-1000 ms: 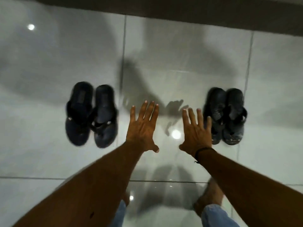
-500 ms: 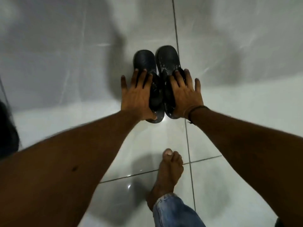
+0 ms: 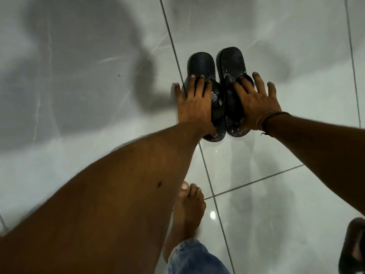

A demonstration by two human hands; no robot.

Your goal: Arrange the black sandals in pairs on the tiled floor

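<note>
Two black sandals lie side by side on the glossy grey tiled floor point(image 3: 79, 76), toes pointing away from me. My left hand point(image 3: 194, 104) rests flat on the left sandal point(image 3: 201, 66), fingers spread over its strap. My right hand point(image 3: 254, 101) lies flat on the right sandal point(image 3: 231, 64), which has whitish scuffs, fingers spread across its strap. Neither hand is closed around a sandal. Both heels are partly hidden under my palms.
My bare foot point(image 3: 187, 212) with a blue jeans cuff point(image 3: 195, 258) stands below the sandals. Another dark sandal point(image 3: 353, 248) is cut off at the bottom right corner. Grout lines cross the floor; dark shadows fall on the tiles at upper left.
One second ago my hands hovered between two sandal pairs. They then came down on the right pair. Since half a second ago the view shifted; the hands stay pressed on that pair.
</note>
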